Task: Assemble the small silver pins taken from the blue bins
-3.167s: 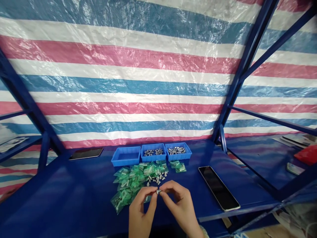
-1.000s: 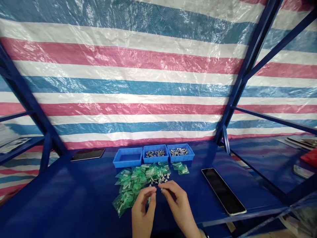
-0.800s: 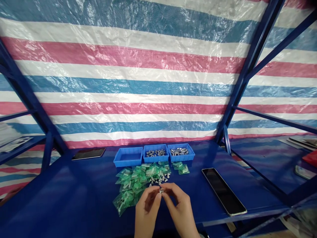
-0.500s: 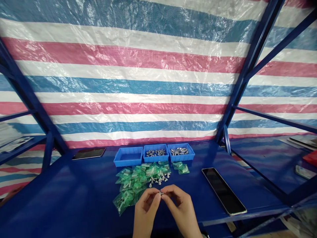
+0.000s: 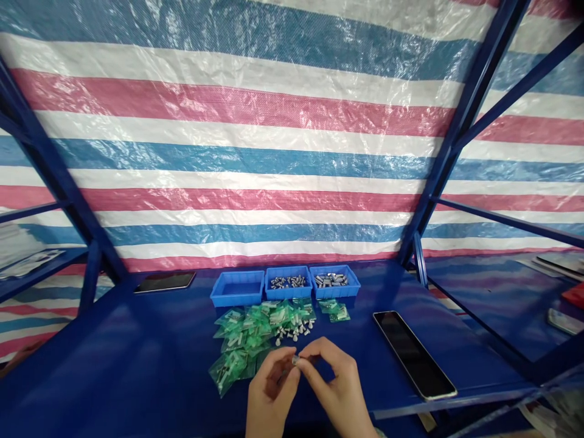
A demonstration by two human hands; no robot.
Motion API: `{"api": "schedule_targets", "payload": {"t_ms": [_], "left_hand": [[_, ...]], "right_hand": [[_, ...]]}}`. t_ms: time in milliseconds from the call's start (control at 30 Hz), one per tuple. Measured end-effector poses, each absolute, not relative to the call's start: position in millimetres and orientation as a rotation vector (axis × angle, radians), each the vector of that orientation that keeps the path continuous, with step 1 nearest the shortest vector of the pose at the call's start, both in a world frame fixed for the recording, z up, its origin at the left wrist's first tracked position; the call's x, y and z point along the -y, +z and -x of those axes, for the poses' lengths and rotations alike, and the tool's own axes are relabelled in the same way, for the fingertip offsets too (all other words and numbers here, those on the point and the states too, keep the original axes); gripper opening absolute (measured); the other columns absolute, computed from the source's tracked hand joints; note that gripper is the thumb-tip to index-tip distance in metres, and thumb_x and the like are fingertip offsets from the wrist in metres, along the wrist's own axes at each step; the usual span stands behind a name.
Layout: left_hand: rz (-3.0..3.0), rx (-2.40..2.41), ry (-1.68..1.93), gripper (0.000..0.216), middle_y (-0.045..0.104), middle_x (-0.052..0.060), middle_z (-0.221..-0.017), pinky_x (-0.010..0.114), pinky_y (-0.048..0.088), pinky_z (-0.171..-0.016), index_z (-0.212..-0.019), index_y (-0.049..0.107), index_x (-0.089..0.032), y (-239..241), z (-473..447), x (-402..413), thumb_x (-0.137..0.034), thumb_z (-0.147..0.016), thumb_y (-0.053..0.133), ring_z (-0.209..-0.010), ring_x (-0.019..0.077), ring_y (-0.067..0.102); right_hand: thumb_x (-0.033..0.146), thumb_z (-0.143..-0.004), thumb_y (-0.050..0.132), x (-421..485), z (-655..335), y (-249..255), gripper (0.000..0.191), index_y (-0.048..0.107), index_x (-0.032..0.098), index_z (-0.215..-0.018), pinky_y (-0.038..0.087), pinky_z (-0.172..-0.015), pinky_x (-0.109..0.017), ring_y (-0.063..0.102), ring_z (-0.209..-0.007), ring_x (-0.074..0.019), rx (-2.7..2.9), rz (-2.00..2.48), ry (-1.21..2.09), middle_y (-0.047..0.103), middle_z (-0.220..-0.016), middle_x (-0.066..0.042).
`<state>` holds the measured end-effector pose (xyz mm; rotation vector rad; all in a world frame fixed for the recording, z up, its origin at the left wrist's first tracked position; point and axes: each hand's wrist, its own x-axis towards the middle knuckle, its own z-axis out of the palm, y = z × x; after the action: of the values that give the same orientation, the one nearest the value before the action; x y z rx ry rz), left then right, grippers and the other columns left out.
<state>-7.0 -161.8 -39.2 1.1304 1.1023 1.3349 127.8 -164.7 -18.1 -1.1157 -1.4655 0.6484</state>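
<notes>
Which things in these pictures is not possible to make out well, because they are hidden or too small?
All from the head view:
The small metal part: the fingers of the left hand and right hand hide most of it.
The green plastic bags: their contents are too small and blurred to identify.
The red object: the right edge of the view cuts it off.

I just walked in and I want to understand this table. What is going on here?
A person sits at a blue metal table, working with bare hands. The left hand and right hand hold a small metal part between their fingertips, just in front of a pile of small green plastic bags and some loose metal pieces. Behind these stand three blue plastic bins; the middle and right ones hold metal parts.
</notes>
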Motion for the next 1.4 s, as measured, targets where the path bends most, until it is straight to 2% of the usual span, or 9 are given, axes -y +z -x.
{"api": "schedule_targets", "payload": {"t_ms": [400,533,633,800,933,1067,1167,1267,1400], "left_hand": [[-1.409,-1.194,1.429,0.015,0.068,0.005,-0.087,0.027,0.059,-0.072,-0.082,0.073,-0.021,-34.0,12.7,157.9,-0.036,-0.08,0.071,-0.08,0.0206,0.07],[-1.683,-1.172,1.495,0.007,0.069,0.005,-0.089,0.028,0.06,-0.072,-0.083,0.074,-0.023,-29.2,12.2,148.7,-0.026,-0.082,0.067,-0.082,0.0205,0.071],[-1.94,-1.176,1.533,0.012,0.071,0.005,-0.091,0.031,0.059,-0.076,-0.091,0.072,-0.024,-17.3,10.2,117.7,-0.021,-0.084,0.063,-0.086,0.0204,0.07],[-2.107,-1.218,1.528,0.02,0.072,0.006,-0.092,0.038,0.058,-0.081,-0.098,0.071,-0.021,9.1,6.0,21.9,-0.017,-0.082,0.06,-0.083,0.0206,0.069],[-2.133,-1.251,1.493,0.027,0.07,0.009,-0.11,0.04,0.06,-0.082,-0.1,0.072,-0.02,7.7,17.4,-8.3,-0.015,-0.076,0.062,-0.094,0.0243,0.07],[-2.133,-1.33,1.497,0.02,0.071,0.009,-0.11,0.043,0.058,-0.087,-0.097,0.072,-0.022,-14.0,36.5,42.1,-0.02,-0.084,0.057,-0.102,0.0265,0.069],[-2.126,-1.428,1.517,0.016,0.073,0.008,-0.104,0.038,0.057,-0.087,-0.09,0.072,-0.024,-34.6,40.5,96.9,-0.022,-0.088,0.057,-0.098,0.0247,0.071],[-2.1,-1.492,1.537,0.015,0.074,0.008,-0.1,0.033,0.057,-0.084,-0.088,0.072,-0.024,-52.0,36.5,133.9,-0.021,-0.088,0.057,-0.094,0.0236,0.072],[-2.036,-1.514,1.513,0.015,0.074,0.008,-0.098,0.03,0.057,-0.081,-0.087,0.072,-0.025,-65.2,33.6,148.0,-0.021,-0.088,0.058,-0.092,0.0235,0.072]], "right_hand": [[0.047,-0.091,0.062,162.2,-110.0,-38.8,0.036,0.067,0.017,-0.071,0.039,-0.059,-0.023,0.048,-0.062,-0.0136,1.216,0.937,1.166,0.054,-0.065,0.001],[0.043,-0.084,0.072,158.0,-108.0,-47.6,0.025,0.075,0.019,-0.081,0.042,-0.063,-0.025,0.051,-0.064,-0.0141,1.058,0.727,1.391,0.06,-0.069,0.0],[0.045,-0.082,0.074,152.9,-109.9,-55.9,0.028,0.078,0.019,-0.091,0.044,-0.063,-0.026,0.056,-0.067,-0.016,1.018,0.705,1.425,0.067,-0.076,-0.004],[0.052,-0.082,0.072,153.2,-114.9,-65.9,0.037,0.078,0.017,-0.091,0.047,-0.063,-0.026,0.061,-0.069,-0.0176,0.968,0.844,1.311,0.072,-0.08,-0.007],[0.049,-0.089,0.063,153.9,-126.3,-71.2,0.035,0.075,0.016,-0.09,0.05,-0.064,-0.028,0.065,-0.071,-0.0208,1.095,1.046,1.05,0.072,-0.078,-0.008],[0.029,-0.094,0.051,141.1,-142.6,-74.9,0.023,0.071,0.018,-0.093,0.05,-0.064,-0.03,0.067,-0.074,-0.0225,1.369,1.312,0.643,0.071,-0.084,-0.008],[0.015,-0.092,0.046,126.7,-143.8,-73.7,0.023,0.069,0.019,-0.095,0.05,-0.069,-0.032,0.066,-0.078,-0.0236,1.572,1.402,0.411,0.069,-0.086,-0.008],[0.004,-0.086,0.047,116.4,-131.4,-70.7,0.025,0.066,0.02,-0.094,0.05,-0.075,-0.035,0.065,-0.085,-0.0258,1.727,1.48,0.254,0.067,-0.088,-0.008],[-0.003,-0.08,0.05,111.4,-112.4,-70.4,0.029,0.063,0.021,-0.088,0.05,-0.072,-0.034,0.064,-0.084,-0.0263,1.858,1.536,0.172,0.067,-0.087,-0.006]]}}
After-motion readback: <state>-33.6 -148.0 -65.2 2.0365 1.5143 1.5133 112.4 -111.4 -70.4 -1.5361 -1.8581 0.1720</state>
